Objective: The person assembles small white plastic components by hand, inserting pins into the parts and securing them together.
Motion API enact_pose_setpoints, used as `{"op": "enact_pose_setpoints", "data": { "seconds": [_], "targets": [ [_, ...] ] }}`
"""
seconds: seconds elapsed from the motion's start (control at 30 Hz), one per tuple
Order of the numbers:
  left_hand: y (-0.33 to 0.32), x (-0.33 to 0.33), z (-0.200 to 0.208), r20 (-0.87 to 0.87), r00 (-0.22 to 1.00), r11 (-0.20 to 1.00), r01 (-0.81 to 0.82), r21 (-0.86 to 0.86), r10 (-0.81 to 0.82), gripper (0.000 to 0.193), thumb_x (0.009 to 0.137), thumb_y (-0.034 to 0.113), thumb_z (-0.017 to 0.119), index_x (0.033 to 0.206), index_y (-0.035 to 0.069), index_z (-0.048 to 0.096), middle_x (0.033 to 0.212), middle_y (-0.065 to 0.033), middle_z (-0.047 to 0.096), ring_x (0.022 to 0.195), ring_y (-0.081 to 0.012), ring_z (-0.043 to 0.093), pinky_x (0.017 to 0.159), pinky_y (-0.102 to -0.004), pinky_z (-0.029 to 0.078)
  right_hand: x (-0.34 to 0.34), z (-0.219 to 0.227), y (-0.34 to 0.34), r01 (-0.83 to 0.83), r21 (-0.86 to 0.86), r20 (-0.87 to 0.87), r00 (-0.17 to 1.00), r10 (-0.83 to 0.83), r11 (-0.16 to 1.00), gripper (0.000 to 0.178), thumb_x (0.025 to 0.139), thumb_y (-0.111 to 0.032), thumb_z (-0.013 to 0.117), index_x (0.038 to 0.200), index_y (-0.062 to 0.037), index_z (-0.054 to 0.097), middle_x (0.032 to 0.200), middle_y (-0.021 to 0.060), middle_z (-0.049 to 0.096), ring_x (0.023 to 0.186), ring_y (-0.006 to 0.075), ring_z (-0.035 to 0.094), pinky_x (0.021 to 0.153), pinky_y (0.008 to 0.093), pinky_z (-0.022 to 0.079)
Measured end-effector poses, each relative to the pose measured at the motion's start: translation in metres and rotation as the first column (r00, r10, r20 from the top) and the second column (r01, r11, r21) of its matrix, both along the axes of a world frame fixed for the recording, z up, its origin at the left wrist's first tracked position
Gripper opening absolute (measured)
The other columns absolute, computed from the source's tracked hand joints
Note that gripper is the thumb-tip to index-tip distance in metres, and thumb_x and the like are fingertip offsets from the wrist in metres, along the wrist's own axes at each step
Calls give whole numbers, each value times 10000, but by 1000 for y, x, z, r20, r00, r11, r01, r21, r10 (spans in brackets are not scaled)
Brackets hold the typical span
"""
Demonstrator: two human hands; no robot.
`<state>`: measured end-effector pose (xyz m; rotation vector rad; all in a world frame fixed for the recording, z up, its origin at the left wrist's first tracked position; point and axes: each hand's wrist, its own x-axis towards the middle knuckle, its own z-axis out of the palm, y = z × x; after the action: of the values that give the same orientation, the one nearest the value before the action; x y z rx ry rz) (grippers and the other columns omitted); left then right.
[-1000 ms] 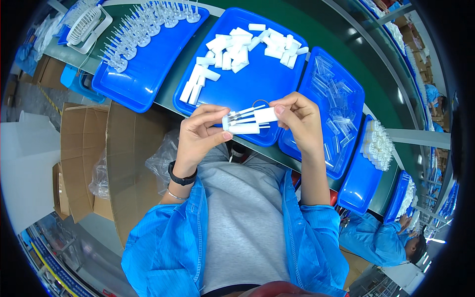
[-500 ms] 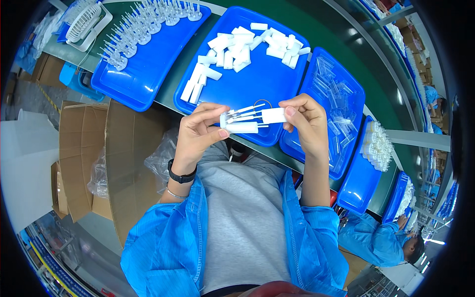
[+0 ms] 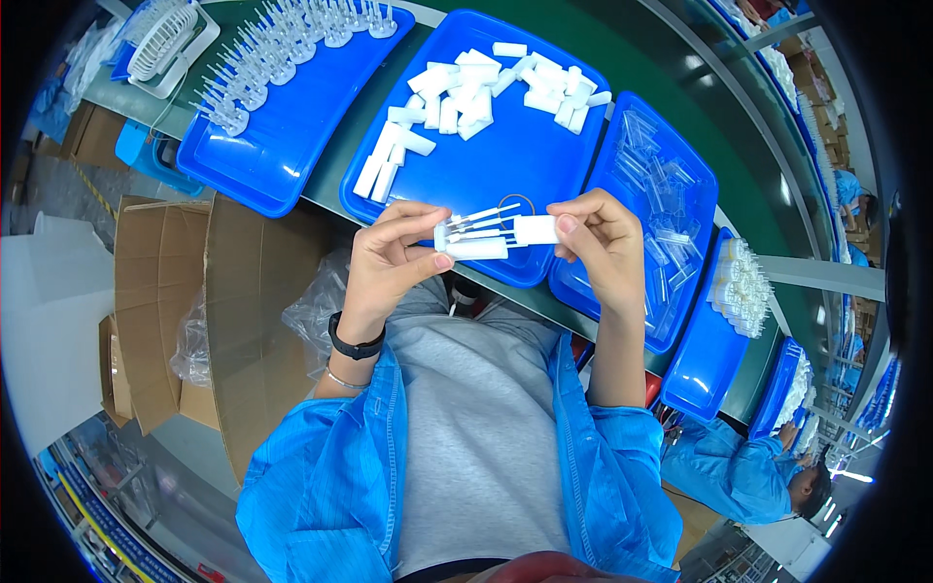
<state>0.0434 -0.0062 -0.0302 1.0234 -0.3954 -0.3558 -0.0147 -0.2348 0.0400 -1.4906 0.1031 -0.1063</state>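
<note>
In front of my chest, my left hand [image 3: 397, 251] pinches the round base of a white pronged part [image 3: 441, 238] between thumb and fingers. Its several thin prongs point right, and one white sleeve [image 3: 476, 250] sits on the nearest of them. From the other side, my right hand [image 3: 604, 248] grips another white block-shaped sleeve [image 3: 535, 230] by its right end. The left end of this sleeve meets the tip of a prong; how far the prong reaches inside is hidden.
A blue tray [image 3: 437, 194] of loose white sleeves lies ahead. Left of it, a blue tray [image 3: 255, 160] carries clear pronged parts. To the right are a tray [image 3: 580, 291] of clear tubes and another [image 3: 695, 374] of white assemblies. Cardboard boxes [image 3: 258, 321] stand left; a co-worker [image 3: 739, 466] sits right.
Both hands keep their grip and stay nearly in place. The sleeve in my right hand has shifted very slightly left, toward the pronged part's base.
</note>
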Motion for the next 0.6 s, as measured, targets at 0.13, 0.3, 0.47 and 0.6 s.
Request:
{"op": "enact_pose_setpoints", "data": {
  "seconds": [0.13,0.3,0.47,0.6],
  "targets": [
    [0,-1,0,20,1000,1000,1,22,-2,434,722,-147,686,1134,-31,619,1152,-152,538,1041,-243,608,858,-330,580,-2,3,-2,-31,-27,8,999,31,999,99,879,-40,624,954,20,645,766,46,619,659,74,563,591,212,458],
    [-4,-2,5,13,1000,998,-9,62,9,423,707,-149,701,1109,-34,634,1137,-139,541,1029,-234,611,847,-324,587,-2,1,5,-45,-74,-32,999,42,996,116,875,-48,633,964,24,649,800,60,636,679,80,574,608,215,458],
    [-4,-5,4,28,999,995,16,96,-19,423,704,-141,711,1106,-37,635,1131,-132,545,1017,-229,615,847,-319,585,3,-3,11,-106,-90,-113,989,96,990,142,861,-81,662,975,3,678,804,65,645,664,76,569,601,201,433],
    [-5,-4,3,21,1000,998,5,70,-6,426,703,-139,712,1110,-39,633,1127,-133,546,1005,-227,618,846,-316,584,8,-12,0,-50,-360,101,991,93,932,212,798,-77,710,1008,-48,713,827,51,667,680,100,553,586,234,417]
  ]
}}
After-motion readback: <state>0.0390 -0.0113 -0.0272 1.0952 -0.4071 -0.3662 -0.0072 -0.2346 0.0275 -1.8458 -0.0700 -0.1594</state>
